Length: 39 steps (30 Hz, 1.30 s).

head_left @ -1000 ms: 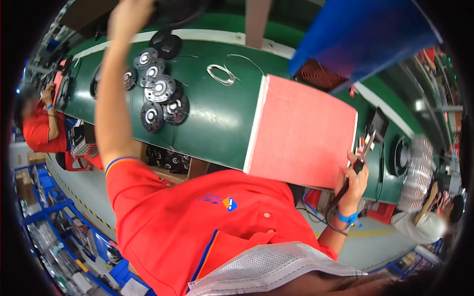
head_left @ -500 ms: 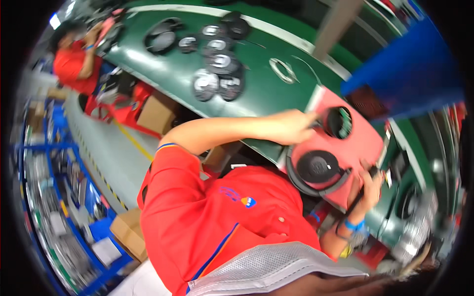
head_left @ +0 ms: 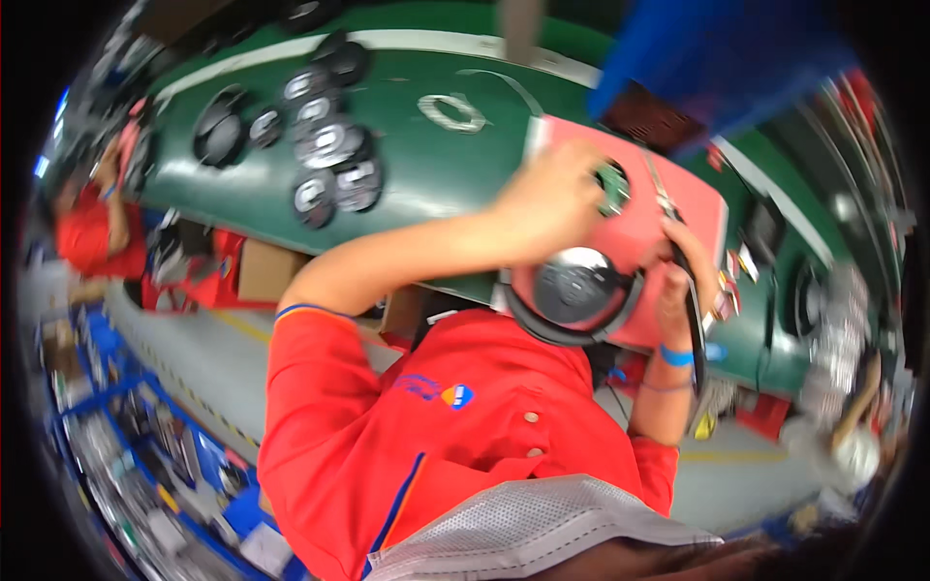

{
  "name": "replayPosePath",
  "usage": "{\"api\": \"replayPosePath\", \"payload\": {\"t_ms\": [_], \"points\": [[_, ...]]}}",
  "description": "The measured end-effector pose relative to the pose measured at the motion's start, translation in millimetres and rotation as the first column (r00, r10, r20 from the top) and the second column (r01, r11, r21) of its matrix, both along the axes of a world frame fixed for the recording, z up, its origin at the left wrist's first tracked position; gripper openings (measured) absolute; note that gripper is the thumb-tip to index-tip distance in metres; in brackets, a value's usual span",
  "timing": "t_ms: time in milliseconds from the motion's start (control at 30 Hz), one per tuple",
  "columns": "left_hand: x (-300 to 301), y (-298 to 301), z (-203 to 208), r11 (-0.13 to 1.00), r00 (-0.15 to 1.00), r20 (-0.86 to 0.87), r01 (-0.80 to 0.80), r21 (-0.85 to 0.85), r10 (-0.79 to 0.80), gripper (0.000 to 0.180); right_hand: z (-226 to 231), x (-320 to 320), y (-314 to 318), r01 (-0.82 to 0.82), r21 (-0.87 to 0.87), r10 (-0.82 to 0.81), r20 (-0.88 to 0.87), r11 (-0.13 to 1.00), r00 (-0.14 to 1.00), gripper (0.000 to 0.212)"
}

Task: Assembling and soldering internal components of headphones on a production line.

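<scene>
A pair of black headphones lies on a pink mat. The headband curves along the near edge, next to a round, shiny dark ear cup. Farther back, the other ear cup stands open and shows a green circuit board. My left hand is closed at the left rim of that cup, its fingertips partly blurred. My right hand grips what looks like a soldering iron, with a silver shaft pointing up and away and a black cord trailing down past the wrist.
Several round black ear-cup parts and a coil of pale wire lie on the green bench. A blue hood hangs over the back right. A person in red sits far left. Clear plastic-wrapped items stand at the right.
The view has swung, shifting the bench leftward in the picture. My right hand has moved up beside the open cup, and the tool's silver shaft now shows. My left hand now covers more of that cup.
</scene>
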<state>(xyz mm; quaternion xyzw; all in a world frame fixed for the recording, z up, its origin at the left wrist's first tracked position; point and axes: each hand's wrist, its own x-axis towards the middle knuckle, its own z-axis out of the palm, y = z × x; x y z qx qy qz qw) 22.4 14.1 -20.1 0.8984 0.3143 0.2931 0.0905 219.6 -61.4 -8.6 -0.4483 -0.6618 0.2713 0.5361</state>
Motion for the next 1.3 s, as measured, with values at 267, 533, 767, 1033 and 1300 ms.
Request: {"api": "replayPosePath", "payload": {"t_ms": [267, 533, 767, 1033, 1300], "points": [[-155.0, -31.6, 41.3, 0.941, 0.937, -0.107, -0.322, 0.106, 0.333, 0.023, 4.6, -21.3, 20.0, -0.157, 0.067, 0.104, 0.490, 0.985, 0.866, 0.029], [-224.8, -68.7, 24.7, 0.970, 0.898, -0.372, -0.197, 0.145, 0.237, 0.017, -5.7, -28.8, 26.4, -0.146, 0.107, 0.074, 0.496, 0.984, 0.865, 0.028], [-165.4, -0.8, 27.0, 0.946, 0.979, 0.137, -0.100, -0.308, 0.149, 0.005, 3.9, -24.8, 22.8, -0.127, 0.198, 0.011, 0.502, 0.972, 0.865, 0.027], [-63.7, 0.9, 56.9, 0.395, 0.917, 0.328, 0.222, -0.892, 0.226, 0.008, 19.1, -32.2, 19.3, -0.072, 0.170, 0.026, 0.259, 0.983, 0.966, 0.032], [-19.5, -6.8, 59.0, 0.330, 0.933, 0.340, 0.285, -0.900, 0.119, 0.009, 11.6, -26.5, 21.3, 0.012, 0.231, -0.020, 0.033, 0.973, 0.999, 0.039]]}}
